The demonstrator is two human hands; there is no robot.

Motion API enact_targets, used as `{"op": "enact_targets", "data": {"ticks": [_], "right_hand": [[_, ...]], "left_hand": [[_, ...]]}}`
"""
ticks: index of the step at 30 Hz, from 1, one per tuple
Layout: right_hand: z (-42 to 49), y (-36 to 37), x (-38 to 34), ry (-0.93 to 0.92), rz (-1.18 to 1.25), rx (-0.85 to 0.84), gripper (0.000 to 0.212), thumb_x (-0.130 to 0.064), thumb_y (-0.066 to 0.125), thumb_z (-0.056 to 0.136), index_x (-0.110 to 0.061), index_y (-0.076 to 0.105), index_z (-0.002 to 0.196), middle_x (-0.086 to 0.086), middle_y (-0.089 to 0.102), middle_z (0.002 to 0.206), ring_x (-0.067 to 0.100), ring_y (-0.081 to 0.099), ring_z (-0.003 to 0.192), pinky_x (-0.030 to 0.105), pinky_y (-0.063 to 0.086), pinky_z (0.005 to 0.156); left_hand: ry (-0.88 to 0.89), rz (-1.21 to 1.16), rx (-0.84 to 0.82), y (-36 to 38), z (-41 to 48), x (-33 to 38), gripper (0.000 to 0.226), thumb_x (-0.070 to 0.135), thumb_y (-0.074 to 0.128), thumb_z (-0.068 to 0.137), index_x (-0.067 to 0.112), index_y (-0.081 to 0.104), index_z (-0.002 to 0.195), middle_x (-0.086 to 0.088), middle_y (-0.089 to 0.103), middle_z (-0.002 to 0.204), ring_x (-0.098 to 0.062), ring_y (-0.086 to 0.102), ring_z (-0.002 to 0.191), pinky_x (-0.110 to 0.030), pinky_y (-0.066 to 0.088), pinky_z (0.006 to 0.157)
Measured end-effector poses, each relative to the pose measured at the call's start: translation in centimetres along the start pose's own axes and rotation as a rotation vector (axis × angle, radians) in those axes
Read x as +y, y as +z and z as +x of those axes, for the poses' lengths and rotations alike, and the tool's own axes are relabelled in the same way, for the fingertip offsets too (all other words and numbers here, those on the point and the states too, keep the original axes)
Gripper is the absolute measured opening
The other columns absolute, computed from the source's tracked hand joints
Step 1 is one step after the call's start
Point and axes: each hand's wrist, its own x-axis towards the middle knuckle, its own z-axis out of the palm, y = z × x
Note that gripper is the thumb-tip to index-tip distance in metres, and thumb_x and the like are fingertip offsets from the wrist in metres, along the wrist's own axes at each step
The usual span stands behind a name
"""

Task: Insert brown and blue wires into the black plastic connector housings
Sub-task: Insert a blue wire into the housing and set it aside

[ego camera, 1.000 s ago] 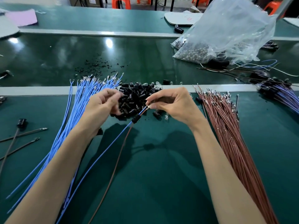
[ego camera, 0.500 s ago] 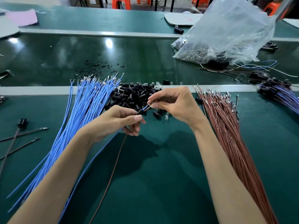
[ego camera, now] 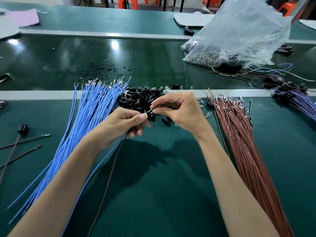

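A dark green desk (ego camera: 162, 194) fills the near view, edged at the back by a grey rail. Beyond it runs a glossy green belt (ego camera: 51, 57) that reflects ceiling lights, then a second green surface and orange stools (ego camera: 127, 2) at the room's far side. A large clear plastic bag (ego camera: 248, 31) of small parts slumps on the belt at the right.

On the desk a fanned bundle of blue wires (ego camera: 89, 120) lies at the left and a bundle of brown wires (ego camera: 242, 142) at the right. Between their far ends sits a pile of black housings (ego camera: 138, 98).

Both hands meet just in front of that pile. The left hand (ego camera: 123, 124) pinches 1 black housing (ego camera: 150, 115) between thumb and fingers. The right hand (ego camera: 179, 112) has its fingertips closed on a thin wire end (ego camera: 152, 109) at the housing's far side. 1 blue wire (ego camera: 92, 175) and 1 brown wire (ego camera: 109, 182) trail from under the left hand toward the near edge. Black crumbs (ego camera: 102, 69) dot the belt.
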Motion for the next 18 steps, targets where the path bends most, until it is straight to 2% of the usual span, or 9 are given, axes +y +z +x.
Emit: {"op": "enact_targets", "data": {"ticks": [7,11,13,16,17,18], "right_hand": [[0.0,0.0,0.2,0.050,0.123,-0.048,0.030,0.012,0.074,0.071,-0.015,0.071,0.084,-0.009,0.073,0.075,0.005,0.069,0.074,0.017,0.054,0.075],[-0.1,-0.3,0.2,0.087,0.163,-0.068,0.031,0.011,0.073,0.072,-0.014,0.071,0.090,-0.008,0.074,0.077,0.003,0.068,0.074,0.014,0.052,0.073],[-0.2,-0.5,0.3,0.112,0.113,-0.106,0.025,0.004,0.075,0.075,-0.016,0.072,0.090,-0.005,0.074,0.082,0.005,0.067,0.077,0.020,0.053,0.075],[-0.3,-0.9,0.1,0.172,0.032,-0.184,0.027,-0.009,0.080,0.073,-0.028,0.074,0.091,0.013,0.073,0.085,0.016,0.063,0.078,0.047,0.052,0.074],[-0.2,-0.9,0.0,0.179,0.031,-0.209,0.026,-0.010,0.081,0.072,-0.029,0.074,0.090,0.016,0.072,0.085,0.019,0.062,0.076,0.047,0.051,0.073],[-0.2,-0.8,-0.1,0.179,0.030,-0.226,0.025,-0.010,0.081,0.072,-0.027,0.075,0.088,0.015,0.072,0.082,0.016,0.061,0.073,0.041,0.051,0.070]], "left_hand": [[0.061,-0.014,0.061,0.4,0.1,0.1,0.030,0.042,0.058,0.080,0.018,0.075,0.072,0.005,0.051,0.051,-0.006,0.036,0.048,-0.011,0.028,0.045],[0.050,0.030,0.088,0.8,0.2,0.2,0.035,0.042,0.057,0.079,0.015,0.063,0.059,0.006,0.046,0.046,-0.004,0.038,0.046,-0.011,0.029,0.045],[0.050,0.039,0.071,0.8,0.1,0.2,0.035,0.042,0.056,0.080,0.016,0.061,0.056,0.006,0.044,0.045,-0.005,0.037,0.046,-0.011,0.029,0.045],[0.056,0.049,0.028,0.7,0.1,0.2,0.035,0.042,0.056,0.081,0.019,0.063,0.056,0.005,0.045,0.047,-0.009,0.035,0.048,-0.013,0.028,0.045],[0.051,0.050,0.017,0.7,0.1,0.2,0.035,0.043,0.056,0.081,0.019,0.063,0.057,0.005,0.045,0.048,-0.009,0.035,0.048,-0.013,0.028,0.045],[0.040,0.054,0.002,0.7,0.1,0.1,0.035,0.045,0.056,0.080,0.019,0.063,0.058,0.004,0.046,0.048,-0.008,0.036,0.048,-0.013,0.029,0.045]]}}
